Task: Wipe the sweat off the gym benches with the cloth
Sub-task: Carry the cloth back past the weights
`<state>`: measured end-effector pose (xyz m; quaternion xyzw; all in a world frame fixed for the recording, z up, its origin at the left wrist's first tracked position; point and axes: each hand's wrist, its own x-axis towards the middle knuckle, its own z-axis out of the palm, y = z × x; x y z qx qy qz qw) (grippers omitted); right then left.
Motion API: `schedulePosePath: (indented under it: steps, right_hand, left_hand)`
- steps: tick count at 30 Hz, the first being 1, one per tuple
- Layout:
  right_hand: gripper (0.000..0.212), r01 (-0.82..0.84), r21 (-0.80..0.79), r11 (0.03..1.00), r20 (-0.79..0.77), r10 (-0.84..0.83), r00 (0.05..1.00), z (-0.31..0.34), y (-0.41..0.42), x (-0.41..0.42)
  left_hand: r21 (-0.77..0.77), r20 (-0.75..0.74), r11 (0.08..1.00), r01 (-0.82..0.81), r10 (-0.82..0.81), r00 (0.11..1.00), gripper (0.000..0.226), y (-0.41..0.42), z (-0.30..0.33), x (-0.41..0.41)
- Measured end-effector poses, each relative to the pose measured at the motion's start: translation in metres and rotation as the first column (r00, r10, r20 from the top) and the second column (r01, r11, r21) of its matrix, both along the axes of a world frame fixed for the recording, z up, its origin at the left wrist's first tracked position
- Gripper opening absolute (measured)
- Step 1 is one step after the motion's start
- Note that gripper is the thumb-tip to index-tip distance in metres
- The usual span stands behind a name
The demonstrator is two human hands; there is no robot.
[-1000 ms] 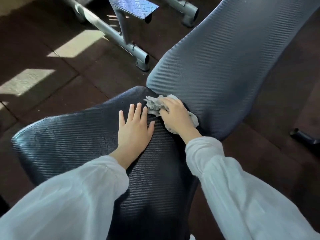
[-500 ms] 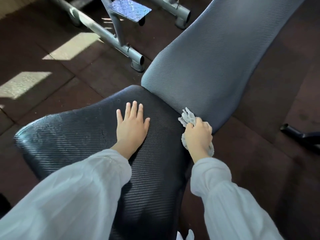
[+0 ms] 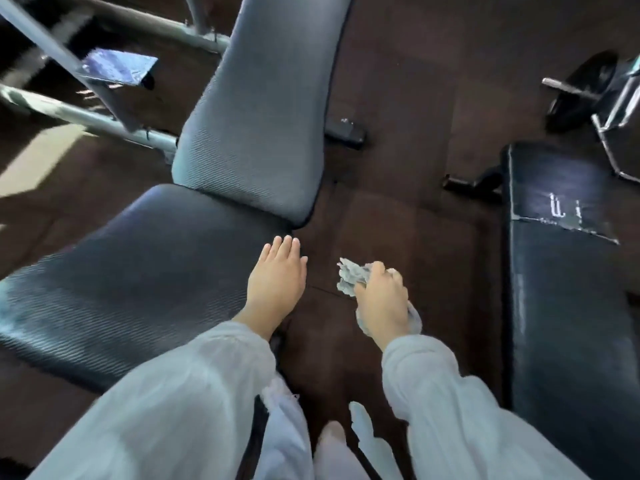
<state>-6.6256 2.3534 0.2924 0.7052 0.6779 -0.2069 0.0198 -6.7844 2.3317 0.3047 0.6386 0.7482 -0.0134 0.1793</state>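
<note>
A black textured bench seat (image 3: 131, 271) fills the lower left, with its grey backrest (image 3: 263, 109) angled up behind it. My left hand (image 3: 277, 282) lies flat with straight fingers on the seat's right edge. My right hand (image 3: 379, 299) grips a crumpled grey cloth (image 3: 351, 277) in the air over the dark floor, off the seat and to its right. A second black flat bench (image 3: 568, 289) with worn, torn vinyl stands at the right edge.
Grey steel frame tubes (image 3: 86, 116) and a checker-plate step (image 3: 117, 69) stand at the upper left. A weight plate on a bar (image 3: 581, 91) sits at the upper right. Dark rubber floor (image 3: 408, 209) runs between the two benches.
My right hand has carried the cloth off the seat's right edge and out over the floor. The view swung right, bringing the second bench in. My left hand stays flat on the seat.
</note>
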Motion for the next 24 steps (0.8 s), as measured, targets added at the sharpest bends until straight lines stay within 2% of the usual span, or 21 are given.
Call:
schedulePosePath:
  steps: [6, 9, 11, 14, 17, 21, 24]
  right_hand:
    - [0.025, 0.175, 0.122, 0.977, 0.029, -0.179, 0.983, 0.034, -0.047, 0.113]
    - [0.026, 0.309, 0.172, 0.935, 0.002, -0.314, 0.95, 0.053, -0.079, 0.156]
    - [0.029, 0.409, 0.191, 0.892, -0.023, -0.413, 0.911, 0.066, -0.105, 0.18]
    - [0.033, 0.536, 0.165, 0.828, -0.021, -0.54, 0.841, 0.082, -0.155, 0.212]
    - [0.035, 0.642, 0.114, 0.758, -0.009, -0.645, 0.764, 0.092, -0.212, 0.242]
    - [0.034, 0.803, 0.111, 0.586, -0.047, -0.804, 0.593, 0.098, -0.293, 0.276]
    - [0.034, 0.902, 0.108, 0.417, -0.051, -0.904, 0.424, 0.101, -0.362, 0.3]
  left_hand:
    - [-0.007, 0.052, 0.969, 0.245, -0.244, 0.968, 0.049, -0.018, 0.025, 0.117]
    - [-0.047, 0.099, 0.916, 0.398, -0.393, 0.914, 0.051, -0.037, 0.036, 0.165]
    - [-0.062, 0.079, 0.864, 0.499, -0.495, 0.866, 0.05, -0.052, 0.041, 0.193]
    - [-0.068, -0.022, 0.733, 0.677, -0.679, 0.734, 0.049, -0.075, 0.048, 0.232]
    - [-0.07, -0.015, 0.607, 0.792, -0.794, 0.607, 0.049, -0.101, 0.061, 0.273]
    - [-0.08, -0.021, 0.441, 0.894, -0.897, 0.441, 0.049, -0.142, 0.072, 0.33]
    - [-0.069, 0.01, 0.311, 0.948, -0.95, 0.312, 0.049, -0.187, 0.081, 0.38]
